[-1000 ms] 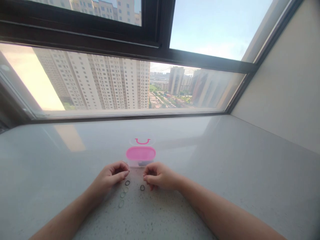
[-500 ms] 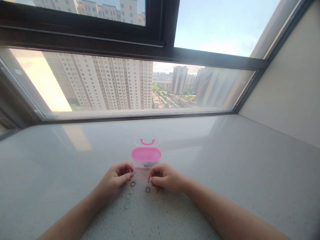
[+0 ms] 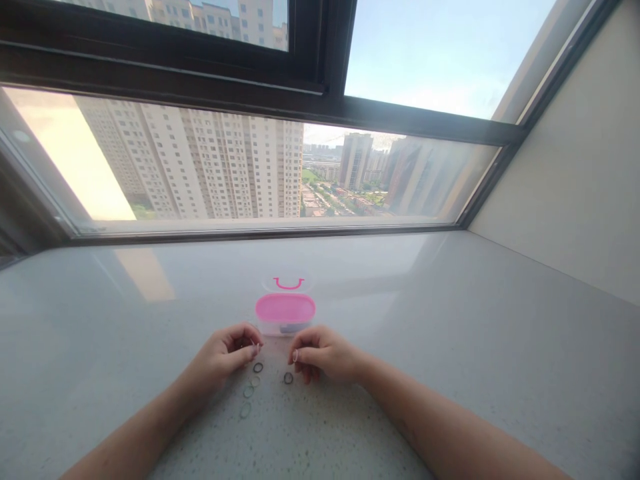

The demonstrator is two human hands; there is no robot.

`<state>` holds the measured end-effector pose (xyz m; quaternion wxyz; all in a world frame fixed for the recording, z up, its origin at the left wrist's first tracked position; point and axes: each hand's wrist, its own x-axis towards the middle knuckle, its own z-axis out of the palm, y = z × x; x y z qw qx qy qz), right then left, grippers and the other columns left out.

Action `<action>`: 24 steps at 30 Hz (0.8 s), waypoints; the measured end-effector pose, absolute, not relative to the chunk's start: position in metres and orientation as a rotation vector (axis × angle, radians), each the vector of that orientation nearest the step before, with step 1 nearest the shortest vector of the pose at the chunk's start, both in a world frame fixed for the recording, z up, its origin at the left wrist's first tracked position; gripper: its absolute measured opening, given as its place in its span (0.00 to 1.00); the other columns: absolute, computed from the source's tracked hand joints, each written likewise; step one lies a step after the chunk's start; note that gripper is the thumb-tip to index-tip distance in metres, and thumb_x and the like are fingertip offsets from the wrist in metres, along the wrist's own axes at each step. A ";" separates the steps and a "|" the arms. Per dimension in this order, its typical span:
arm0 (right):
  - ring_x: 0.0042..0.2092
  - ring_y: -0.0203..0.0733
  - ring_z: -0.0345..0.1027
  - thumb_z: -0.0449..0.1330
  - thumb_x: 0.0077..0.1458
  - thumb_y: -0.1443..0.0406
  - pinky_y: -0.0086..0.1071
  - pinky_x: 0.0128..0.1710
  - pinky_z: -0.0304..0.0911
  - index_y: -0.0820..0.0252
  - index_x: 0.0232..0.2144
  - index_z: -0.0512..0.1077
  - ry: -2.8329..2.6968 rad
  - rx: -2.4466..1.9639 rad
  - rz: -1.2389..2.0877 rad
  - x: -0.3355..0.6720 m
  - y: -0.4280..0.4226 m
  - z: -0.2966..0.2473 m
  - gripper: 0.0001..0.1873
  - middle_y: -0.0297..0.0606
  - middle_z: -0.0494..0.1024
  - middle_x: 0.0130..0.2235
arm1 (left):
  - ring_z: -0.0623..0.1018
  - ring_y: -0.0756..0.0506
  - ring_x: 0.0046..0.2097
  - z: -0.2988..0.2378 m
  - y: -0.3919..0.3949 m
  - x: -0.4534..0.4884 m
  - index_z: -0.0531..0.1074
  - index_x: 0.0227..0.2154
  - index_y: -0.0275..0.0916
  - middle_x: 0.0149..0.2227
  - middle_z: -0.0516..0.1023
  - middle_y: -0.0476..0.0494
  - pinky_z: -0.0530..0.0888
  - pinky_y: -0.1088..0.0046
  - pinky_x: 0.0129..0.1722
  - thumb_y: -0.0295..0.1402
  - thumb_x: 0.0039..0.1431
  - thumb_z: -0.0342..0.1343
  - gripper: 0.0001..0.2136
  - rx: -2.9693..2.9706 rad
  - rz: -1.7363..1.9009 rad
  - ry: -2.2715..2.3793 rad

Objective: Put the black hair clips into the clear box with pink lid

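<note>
Before the pink box [image 3: 285,309], left hand [image 3: 229,351] and right hand [image 3: 324,353] each pinch a small pale piece [image 3: 295,356].

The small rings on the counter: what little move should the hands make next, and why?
Perhaps the right hand should lower the small pale thing it seems to pinch onto the counter, near the lone dark ring. That hand is right beside it, and to the left, pale rings trail toward the person from another dark ring.
</note>
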<state>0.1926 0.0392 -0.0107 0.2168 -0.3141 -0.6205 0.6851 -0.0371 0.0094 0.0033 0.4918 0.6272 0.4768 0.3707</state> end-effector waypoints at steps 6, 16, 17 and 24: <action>0.20 0.31 0.64 0.55 0.49 0.68 0.22 0.16 0.56 0.65 0.27 0.69 -1.697 -0.852 1.913 0.192 0.038 -0.009 0.04 0.33 0.70 0.22 | 0.66 0.49 0.29 0.002 0.009 -0.038 0.70 0.27 0.37 0.26 0.68 0.51 0.61 0.76 0.29 0.31 0.50 0.56 0.03 1.533 0.891 1.170; 0.19 0.31 0.63 0.54 0.49 0.70 0.23 0.16 0.56 0.65 0.25 0.68 -1.681 -0.876 1.916 0.191 0.038 -0.005 0.04 0.33 0.70 0.21 | 0.64 0.50 0.28 0.001 0.010 -0.038 0.70 0.27 0.36 0.27 0.68 0.51 0.61 0.76 0.28 0.34 0.53 0.56 0.06 1.533 0.874 1.156; 0.19 0.31 0.63 0.53 0.49 0.71 0.23 0.16 0.56 0.65 0.25 0.68 -1.682 -0.884 1.910 0.191 0.038 -0.005 0.05 0.33 0.70 0.21 | 0.64 0.50 0.28 0.001 0.010 -0.038 0.70 0.27 0.36 0.27 0.67 0.51 0.60 0.76 0.28 0.34 0.53 0.56 0.06 1.534 0.873 1.157; 0.18 0.30 0.64 0.52 0.50 0.73 0.21 0.15 0.56 0.65 0.25 0.68 -1.703 -0.894 1.870 0.191 0.038 -0.008 0.05 0.32 0.69 0.21 | 0.63 0.50 0.27 0.001 0.010 -0.038 0.69 0.26 0.36 0.24 0.65 0.52 0.59 0.76 0.27 0.36 0.53 0.56 0.08 1.521 0.859 1.150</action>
